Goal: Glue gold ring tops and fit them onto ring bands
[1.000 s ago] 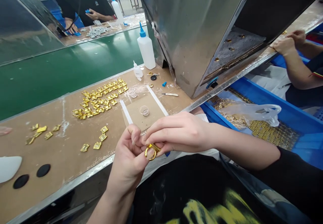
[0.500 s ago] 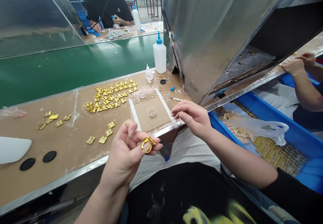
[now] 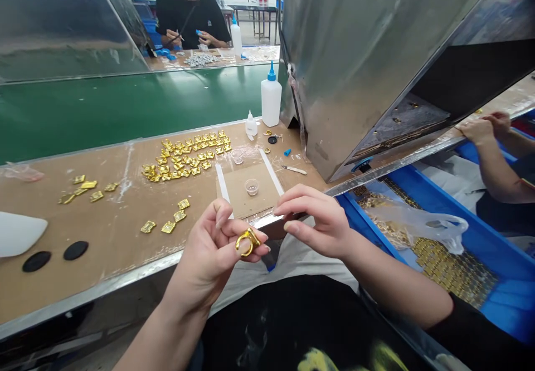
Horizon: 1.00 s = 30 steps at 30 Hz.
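A gold ring with a broad flat top is pinched between the thumb and fingers of my left hand, held in front of the bench edge. To its right hovers my right hand, thumb and fingers apart, with nothing in it. Beyond the hands, a small clear cup stands on a cardboard square edged with white tape. Several gold pieces lie on the bench left of the cup, and behind them many more gold pieces form rows.
A large glue-type bottle, a small dropper bottle and a knife are at the back right. Black discs lie at left. A blue bin with gold chains adjoins the right side, under a metal hood. Co-workers sit opposite and at right.
My right hand has lowered slightly and its thumb has spread from the fingers. The left hand keeps the ring almost in place; the camera view has shifted a little.
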### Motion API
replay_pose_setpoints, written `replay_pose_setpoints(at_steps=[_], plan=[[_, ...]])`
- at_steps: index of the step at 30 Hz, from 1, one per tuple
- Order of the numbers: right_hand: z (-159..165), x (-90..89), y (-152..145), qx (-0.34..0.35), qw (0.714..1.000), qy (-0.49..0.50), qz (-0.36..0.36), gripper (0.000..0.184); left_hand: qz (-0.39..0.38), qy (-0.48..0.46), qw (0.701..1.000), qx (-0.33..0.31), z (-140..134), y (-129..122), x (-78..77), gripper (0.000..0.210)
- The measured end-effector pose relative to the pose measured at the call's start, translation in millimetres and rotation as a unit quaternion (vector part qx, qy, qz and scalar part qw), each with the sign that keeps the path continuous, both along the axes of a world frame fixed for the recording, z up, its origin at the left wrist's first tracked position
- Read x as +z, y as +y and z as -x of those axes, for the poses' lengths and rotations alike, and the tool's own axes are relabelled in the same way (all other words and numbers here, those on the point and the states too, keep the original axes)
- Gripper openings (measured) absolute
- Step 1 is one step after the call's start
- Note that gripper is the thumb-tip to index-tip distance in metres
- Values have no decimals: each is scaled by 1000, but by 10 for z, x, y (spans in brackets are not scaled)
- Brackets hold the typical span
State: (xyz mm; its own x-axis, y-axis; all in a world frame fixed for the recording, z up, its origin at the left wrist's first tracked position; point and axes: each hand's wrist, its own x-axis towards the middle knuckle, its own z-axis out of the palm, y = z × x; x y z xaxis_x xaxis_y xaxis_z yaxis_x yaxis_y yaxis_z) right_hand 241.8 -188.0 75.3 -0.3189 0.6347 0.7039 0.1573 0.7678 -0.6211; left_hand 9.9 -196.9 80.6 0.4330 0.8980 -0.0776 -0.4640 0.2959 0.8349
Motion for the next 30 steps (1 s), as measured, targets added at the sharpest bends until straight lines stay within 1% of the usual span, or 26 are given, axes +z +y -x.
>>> replay_pose_setpoints(at_steps=[5, 8, 13, 19, 22, 26, 30], plan=[[90, 111, -73, 70, 997, -39, -12, 39, -8, -1, 1000, -14, 44, -36, -65, 67], [136, 141, -97, 83, 994, -67, -21, 45, -5, 1, 1000, -28, 66, -52, -119, 65], [174, 141, -124, 78, 993, -81, -22, 45, -21, 2, 999, -33, 77, -65, -163, 62], [193, 82, -132, 72, 995, -72, -17, 45, -17, -10, 999, -27, 39, -50, -106, 64], [202, 63, -120, 76, 995, -58, 8, 42, -10, -13, 999, -29, 15, -40, -76, 66], [188, 46, -72, 102, 993, -40, 44, 36, 1, -8, 999, -36, -10, -37, -75, 67], [184, -30, -11, 114, 989, -11, 90, 30, 23, 20, 999, -31, -20, -43, -75, 61]])
